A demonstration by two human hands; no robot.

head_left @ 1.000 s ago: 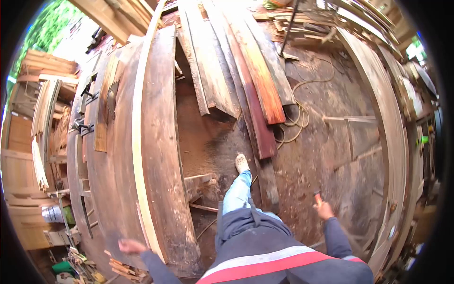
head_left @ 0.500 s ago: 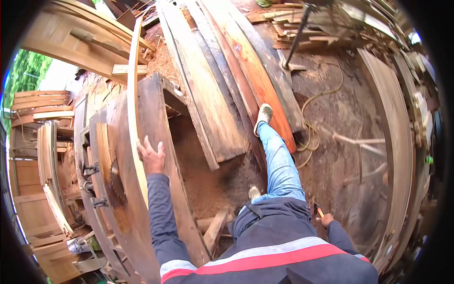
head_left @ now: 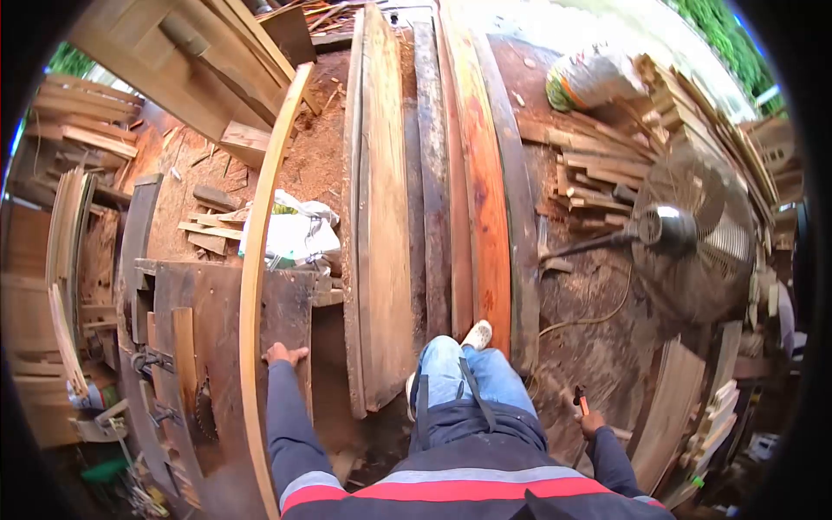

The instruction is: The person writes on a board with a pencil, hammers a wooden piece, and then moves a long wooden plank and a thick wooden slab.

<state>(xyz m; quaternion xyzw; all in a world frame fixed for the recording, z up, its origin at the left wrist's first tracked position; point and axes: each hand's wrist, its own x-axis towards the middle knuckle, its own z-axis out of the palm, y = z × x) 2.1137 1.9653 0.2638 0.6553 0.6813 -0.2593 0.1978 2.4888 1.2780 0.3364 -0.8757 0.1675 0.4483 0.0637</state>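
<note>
Left hand [head_left: 284,354] beside the wood strip [head_left: 250,303] on the table [head_left: 208,290]; right hand [head_left: 593,423] around a hammer [head_left: 583,402].
Left to right: saw blade [head_left: 205,412] sits in the table's top, left of the strip. Strip runs lengthwise over the table, its end reaching past the table's far edge. Left hand is at the strip's right edge, over the table, thumb pointing right; cannot tell whether its fingers grip the strip. White bag [head_left: 303,230] lies beyond the table's far edge. Pale plank [head_left: 386,217], then orange plank [head_left: 487,225], lie right of the table; a shoe [head_left: 477,334] shows at the orange plank's near part. Right hand, well right of the table, is closed around the hammer's handle, head pointing forward. Fan [head_left: 663,227] stands farther right of the table.
</note>
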